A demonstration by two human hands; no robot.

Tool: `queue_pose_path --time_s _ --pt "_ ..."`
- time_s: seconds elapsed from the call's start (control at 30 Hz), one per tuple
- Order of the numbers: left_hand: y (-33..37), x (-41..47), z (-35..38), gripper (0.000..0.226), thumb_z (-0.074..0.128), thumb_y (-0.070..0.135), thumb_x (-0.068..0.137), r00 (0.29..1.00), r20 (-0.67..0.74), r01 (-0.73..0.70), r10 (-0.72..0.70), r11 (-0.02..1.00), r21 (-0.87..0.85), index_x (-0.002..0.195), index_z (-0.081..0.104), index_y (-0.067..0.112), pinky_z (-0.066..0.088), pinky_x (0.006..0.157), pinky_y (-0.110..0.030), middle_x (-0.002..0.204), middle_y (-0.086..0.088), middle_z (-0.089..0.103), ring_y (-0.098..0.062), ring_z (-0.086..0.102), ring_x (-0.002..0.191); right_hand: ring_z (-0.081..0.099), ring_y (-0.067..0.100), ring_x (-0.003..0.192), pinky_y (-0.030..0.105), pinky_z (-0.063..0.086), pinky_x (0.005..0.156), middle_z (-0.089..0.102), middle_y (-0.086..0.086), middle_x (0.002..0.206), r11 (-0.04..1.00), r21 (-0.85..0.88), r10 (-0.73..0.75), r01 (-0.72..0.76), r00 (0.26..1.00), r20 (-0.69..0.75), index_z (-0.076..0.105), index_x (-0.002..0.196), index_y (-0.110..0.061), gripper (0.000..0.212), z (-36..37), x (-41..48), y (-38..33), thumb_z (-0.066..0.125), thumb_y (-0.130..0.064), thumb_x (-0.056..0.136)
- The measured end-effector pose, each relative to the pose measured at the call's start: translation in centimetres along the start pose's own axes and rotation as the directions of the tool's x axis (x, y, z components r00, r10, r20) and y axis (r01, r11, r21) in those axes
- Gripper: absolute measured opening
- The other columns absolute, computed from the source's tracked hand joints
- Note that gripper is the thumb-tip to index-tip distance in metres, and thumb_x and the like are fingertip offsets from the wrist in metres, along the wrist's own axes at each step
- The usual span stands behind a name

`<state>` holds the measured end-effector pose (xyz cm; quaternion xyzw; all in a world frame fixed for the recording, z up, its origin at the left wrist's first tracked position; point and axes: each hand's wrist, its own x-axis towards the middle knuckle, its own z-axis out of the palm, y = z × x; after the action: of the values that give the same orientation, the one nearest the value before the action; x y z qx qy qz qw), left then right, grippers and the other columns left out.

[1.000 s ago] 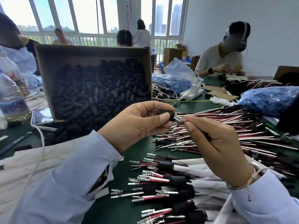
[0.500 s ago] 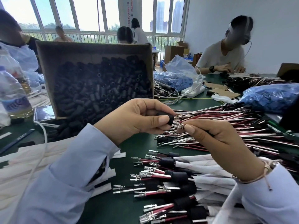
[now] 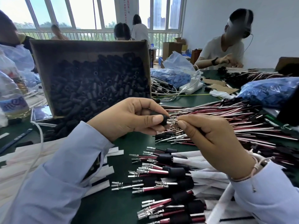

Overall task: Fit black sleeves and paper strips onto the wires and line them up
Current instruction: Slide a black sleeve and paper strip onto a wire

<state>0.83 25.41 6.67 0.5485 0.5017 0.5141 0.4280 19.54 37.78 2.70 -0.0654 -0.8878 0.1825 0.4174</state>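
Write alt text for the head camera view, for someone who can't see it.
The left hand pinches a black sleeve while the right hand holds a wire, metal terminals first, at its opening, above a green table. Below lie finished sleeved wires; behind stands a cardboard box of black sleeves.

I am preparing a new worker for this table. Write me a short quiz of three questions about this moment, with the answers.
1. True or false: the left hand pinches a black sleeve.
2. What does the right hand hold? A) a wire, near its metal end; B) a paper strip; C) a bottle.
3. Fill in the gap: the spare sleeves lie in a tilted cardboard ____.

Key: 1 true; 2 A; 3 box.
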Motion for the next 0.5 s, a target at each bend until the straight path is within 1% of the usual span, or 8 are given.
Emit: queue_pose_path --time_s 0.1,0.17,0.27,0.3,0.33,0.4,0.43,0.5 --pt "0.2 0.1 0.1 0.016 0.067 0.016 0.072 0.999 -0.053 0.008 -0.004 0.998 0.069 0.087 0.069 0.013 0.055 0.062 -0.019 0.080 -0.007 0.074 -0.012 0.072 0.073 0.064 0.017 0.065 0.035 0.051 0.053 0.068 -0.007 0.075 0.978 -0.202 -0.071 0.058 0.996 -0.056 0.073 0.098 -0.018 0.029 0.2 0.0 -0.5 0.048 -0.033 0.096" --pt "0.4 0.1 0.5 0.022 0.068 0.019 0.071 0.997 -0.078 0.012 0.001 0.986 0.167 0.091 0.066 0.009 0.055 0.062 -0.018 0.079 -0.008 0.074 -0.012 0.072 0.073 0.063 0.017 0.062 0.034 0.050 0.051 0.067 -0.007 0.073 0.970 -0.235 -0.066 0.056 0.997 -0.033 0.072 0.097 -0.018 0.028 0.6 -0.1 -1.0 0.048 -0.032 0.096" --pt "0.3 0.2 1.6 0.028 0.071 0.034 0.071 0.988 -0.134 -0.024 0.079 0.930 0.366 0.090 0.066 0.014 0.054 0.061 -0.017 0.077 -0.003 0.074 -0.011 0.072 0.073 0.047 0.007 0.052 0.030 0.042 0.051 0.053 -0.012 0.059 0.992 -0.122 0.025 -0.021 0.999 0.026 0.067 0.102 -0.019 0.023 1.1 -0.4 -1.3 0.050 -0.031 0.094" --pt "0.0 0.3 1.9 0.029 0.071 0.040 0.072 0.976 -0.169 -0.042 0.137 0.880 0.472 0.088 0.066 0.017 0.054 0.061 -0.017 0.075 0.001 0.074 -0.009 0.072 0.072 0.044 0.008 0.050 0.028 0.038 0.051 0.048 -0.011 0.055 0.994 -0.080 0.084 -0.079 0.995 0.061 0.062 0.110 -0.020 0.025 1.1 -0.4 -1.1 0.052 -0.032 0.090" --pt "-0.5 0.5 2.4 0.029 0.070 0.044 0.072 0.962 -0.194 -0.051 0.191 0.826 0.561 0.087 0.066 0.019 0.055 0.063 -0.019 0.073 0.003 0.074 -0.007 0.071 0.070 0.044 0.010 0.050 0.029 0.038 0.052 0.047 -0.009 0.055 0.988 -0.051 0.148 -0.143 0.983 0.111 0.054 0.118 -0.023 0.036 1.0 -0.3 -1.1 0.054 -0.032 0.084" --pt "-1.5 0.8 3.5 0.029 0.069 0.048 0.072 0.955 -0.197 -0.060 0.222 0.794 0.605 0.084 0.066 0.021 0.058 0.070 -0.031 0.073 0.004 0.073 -0.009 0.070 0.070 0.051 0.013 0.055 0.035 0.044 0.057 0.054 -0.006 0.064 0.978 -0.041 0.209 -0.205 0.958 0.194 0.042 0.129 -0.025 0.060 0.9 -0.3 -1.1 0.057 -0.031 0.071" --pt "-2.0 1.0 4.0 0.030 0.068 0.050 0.071 0.961 -0.179 -0.062 0.212 0.795 0.603 0.082 0.067 0.023 0.057 0.073 -0.036 0.076 0.005 0.072 -0.011 0.070 0.072 0.056 0.015 0.060 0.036 0.047 0.060 0.059 -0.006 0.070 0.978 -0.044 0.208 -0.204 0.955 0.211 0.039 0.132 -0.026 0.066 1.0 -0.3 -1.2 0.059 -0.031 0.069" --pt "-2.5 1.3 4.5 0.034 0.064 0.057 0.069 0.975 -0.137 -0.049 0.176 0.769 0.638 0.078 0.069 0.024 0.056 0.072 -0.039 0.076 0.006 0.071 -0.012 0.068 0.073 0.062 0.016 0.070 0.036 0.050 0.068 0.066 -0.007 0.082 0.975 -0.011 0.219 -0.223 0.945 0.243 0.038 0.132 -0.028 0.067 1.3 -0.3 -1.4 0.065 -0.035 0.071"
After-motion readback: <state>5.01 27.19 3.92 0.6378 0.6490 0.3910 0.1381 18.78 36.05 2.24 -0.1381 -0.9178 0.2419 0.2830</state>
